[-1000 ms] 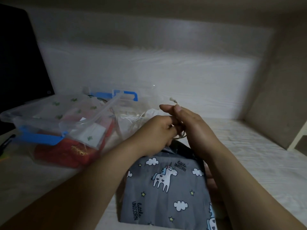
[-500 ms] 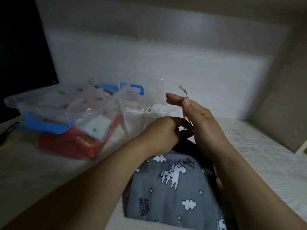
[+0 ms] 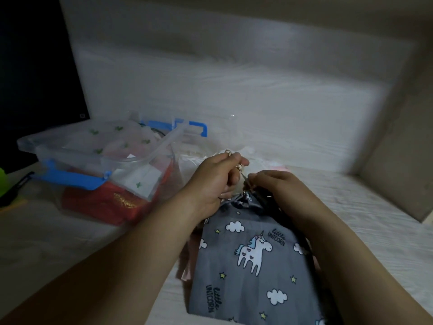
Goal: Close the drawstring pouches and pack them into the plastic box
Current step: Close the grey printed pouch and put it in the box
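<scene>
A grey drawstring pouch with white unicorns and clouds [image 3: 253, 261] lies on the pale wooden surface in front of me, its mouth gathered at the far end. My left hand [image 3: 215, 181] pinches the pale drawstring [image 3: 240, 168] just above the gathered mouth. My right hand [image 3: 278, 186] grips the pouch's neck and the cord right beside it. The clear plastic box with blue latches [image 3: 98, 158] stands to the left, holding a red pouch [image 3: 117, 202] and white pouches with green prints.
A clear lid [image 3: 131, 158] leans across the box. More pale pouches [image 3: 264, 165] lie behind my hands. A pink cloth [image 3: 187, 266] peeks from under the grey pouch. A dark screen [image 3: 35, 78] stands at the far left; a side wall rises on the right.
My right hand has come down from its raised pull to the pouch's neck. My left hand now holds the cord above the mouth, which looks more tightly gathered.
</scene>
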